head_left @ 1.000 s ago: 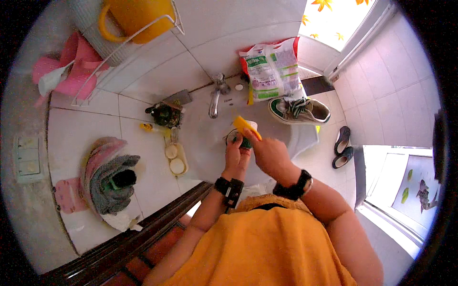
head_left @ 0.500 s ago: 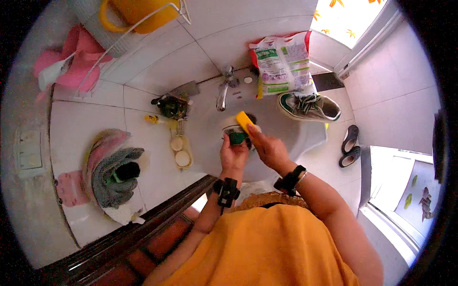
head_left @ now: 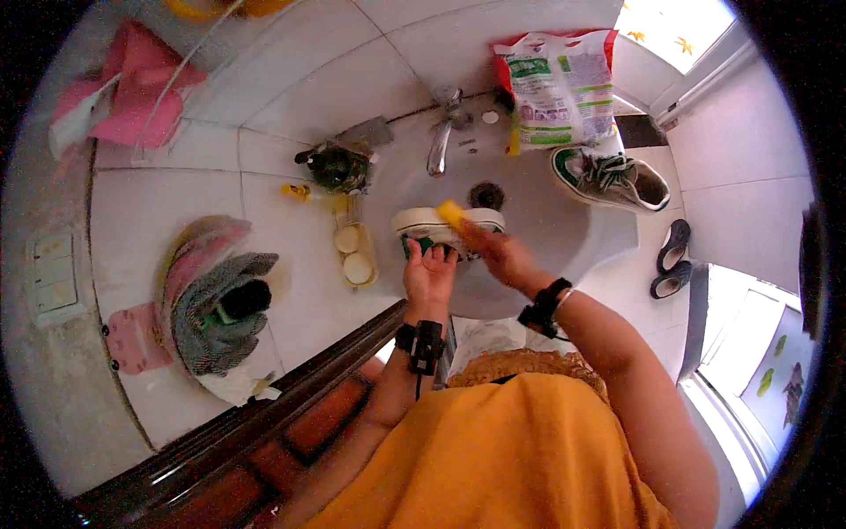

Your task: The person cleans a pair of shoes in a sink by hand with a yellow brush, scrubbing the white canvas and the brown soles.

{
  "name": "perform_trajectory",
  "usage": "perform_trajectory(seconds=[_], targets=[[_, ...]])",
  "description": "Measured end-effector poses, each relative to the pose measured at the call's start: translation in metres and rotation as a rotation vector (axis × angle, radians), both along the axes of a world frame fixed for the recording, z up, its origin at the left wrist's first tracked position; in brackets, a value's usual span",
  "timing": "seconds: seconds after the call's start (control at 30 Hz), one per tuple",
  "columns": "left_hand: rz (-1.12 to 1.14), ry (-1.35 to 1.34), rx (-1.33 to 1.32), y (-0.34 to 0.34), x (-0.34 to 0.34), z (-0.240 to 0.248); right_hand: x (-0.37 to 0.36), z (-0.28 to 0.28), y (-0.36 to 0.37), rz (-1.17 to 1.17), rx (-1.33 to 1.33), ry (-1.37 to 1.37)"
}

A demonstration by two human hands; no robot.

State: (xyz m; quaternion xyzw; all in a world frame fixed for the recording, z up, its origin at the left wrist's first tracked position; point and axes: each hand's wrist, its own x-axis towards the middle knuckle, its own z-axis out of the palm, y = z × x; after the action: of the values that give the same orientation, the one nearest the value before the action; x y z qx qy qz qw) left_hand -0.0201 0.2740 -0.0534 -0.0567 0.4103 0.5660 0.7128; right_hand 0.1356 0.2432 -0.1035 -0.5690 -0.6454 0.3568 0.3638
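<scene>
Over the sink [head_left: 564, 238], my left hand [head_left: 429, 278] grips a green sneaker [head_left: 416, 217] with a pale sole, its fingers curled against the upper. The sneaker lies on its side, sole edge facing the tap. My right hand [head_left: 509, 257] is closed around a yellow oblong block [head_left: 450, 212] that meets the sole's edge near the middle. Blur hides whether the block has bristles. A matching sneaker [head_left: 608, 181] with striped laces rests upright on the sink's right rim.
The metal tap [head_left: 441, 145] juts out above the dark drain [head_left: 486, 196]. A white and red bag [head_left: 564, 97] stands behind the second sneaker. Left of the basin are a soap dish [head_left: 357, 269], a dark bundle [head_left: 333, 167] and a grey cloth heap [head_left: 211, 304].
The sneaker has turned so its long sole edge shows across the basin, and the drain is uncovered. The yellow block has stayed at the sole. My view has shifted slightly.
</scene>
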Motion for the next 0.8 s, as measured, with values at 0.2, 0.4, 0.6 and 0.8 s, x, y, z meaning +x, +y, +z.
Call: perform_trajectory(seconds=[0.2,0.4,0.6,0.8], targets=[[-0.056,0.018,0.024,-0.008,-0.003,-0.009,-0.008,0.041,0.008,-0.045,-0.197,0.193],[-0.145,-0.100,0.045,-0.005,-0.017,-0.015,-0.027,0.056,0.020,0.078,-0.044,0.198],[-0.103,-0.025,0.035,-0.004,-0.013,-0.011,-0.005,0.044,0.006,-0.044,-0.073,0.211],[-0.355,0.031,0.177,-0.020,-0.017,-0.016,-0.026,0.095,0.015,0.031,-0.033,0.095]])
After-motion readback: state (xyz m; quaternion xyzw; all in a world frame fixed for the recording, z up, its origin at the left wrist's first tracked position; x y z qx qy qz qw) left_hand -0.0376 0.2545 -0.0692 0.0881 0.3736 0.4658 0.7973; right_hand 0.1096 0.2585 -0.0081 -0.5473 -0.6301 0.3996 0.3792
